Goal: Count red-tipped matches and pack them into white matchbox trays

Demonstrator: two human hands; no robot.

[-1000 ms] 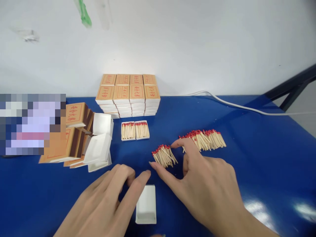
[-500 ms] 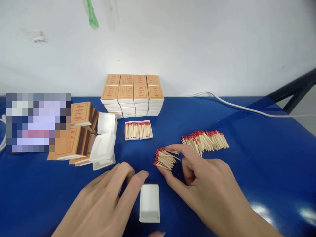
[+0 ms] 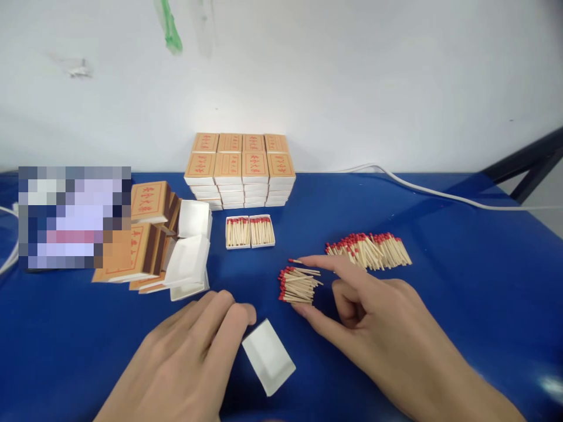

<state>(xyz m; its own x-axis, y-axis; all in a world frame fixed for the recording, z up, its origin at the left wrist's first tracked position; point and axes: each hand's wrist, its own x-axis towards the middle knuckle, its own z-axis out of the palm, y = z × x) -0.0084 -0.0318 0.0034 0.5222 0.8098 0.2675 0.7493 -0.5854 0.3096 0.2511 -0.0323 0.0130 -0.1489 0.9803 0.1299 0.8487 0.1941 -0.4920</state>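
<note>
My left hand rests on the blue table with its fingers curled and thumb tucked in. Nothing shows in it, though its fingertips are partly hidden. Right beside it lies an empty white matchbox tray, turned at a slant. Thumb and index finger of my right hand are spread around a small bunch of red-headed matches on the table. The thumb touches the bunch's near edge. At the index fingertip, a single match lies a little apart from the bunch. Beyond this hand is a larger match pile.
Two filled matchbox trays sit side by side mid-table. Behind them, stacked matchboxes stand by the wall. At the left are matchbox sleeves, white trays and a blurred-out object. A white cable runs along the back right.
My right index finger has opened away from the bunch, and one match now lies apart at its tip. The empty tray has turned to a slant. My left thumb and index finger have closed together.
</note>
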